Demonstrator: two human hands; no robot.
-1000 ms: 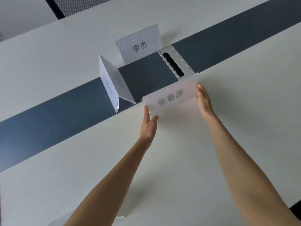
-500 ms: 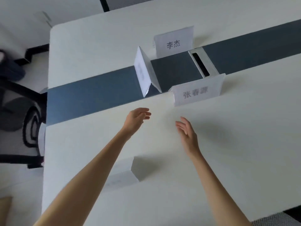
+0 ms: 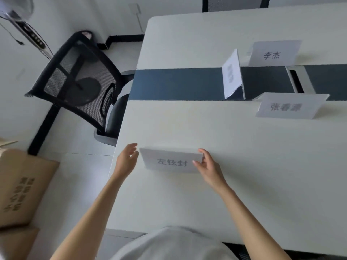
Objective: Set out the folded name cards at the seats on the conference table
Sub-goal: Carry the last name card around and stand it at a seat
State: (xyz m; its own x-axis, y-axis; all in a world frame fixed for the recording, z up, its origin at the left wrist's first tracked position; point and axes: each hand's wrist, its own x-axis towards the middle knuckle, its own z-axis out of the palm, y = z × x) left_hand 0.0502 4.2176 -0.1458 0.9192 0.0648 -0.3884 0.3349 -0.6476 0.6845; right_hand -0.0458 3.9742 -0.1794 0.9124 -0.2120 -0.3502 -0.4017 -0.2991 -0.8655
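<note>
A white folded name card stands on the white conference table close to its near left corner. My right hand pinches the card's right end, thumb on the printed face and fingers over the top. Just off the card's left end, my left hand hovers with fingers apart and a small gap to the paper. Three more cards stand farther right: one at the near edge of the dark centre strip, one beyond the strip, and one turned sideways on the strip.
A grey cable hatch sits in the strip at the right. A black mesh chair stands at the table's left end. A brown cardboard box rests on the floor at lower left. My pale shirt fills the bottom edge.
Both hands let go of the card by the strip and drew back to the near card. The right hand has taken hold of it. The view swung left.
</note>
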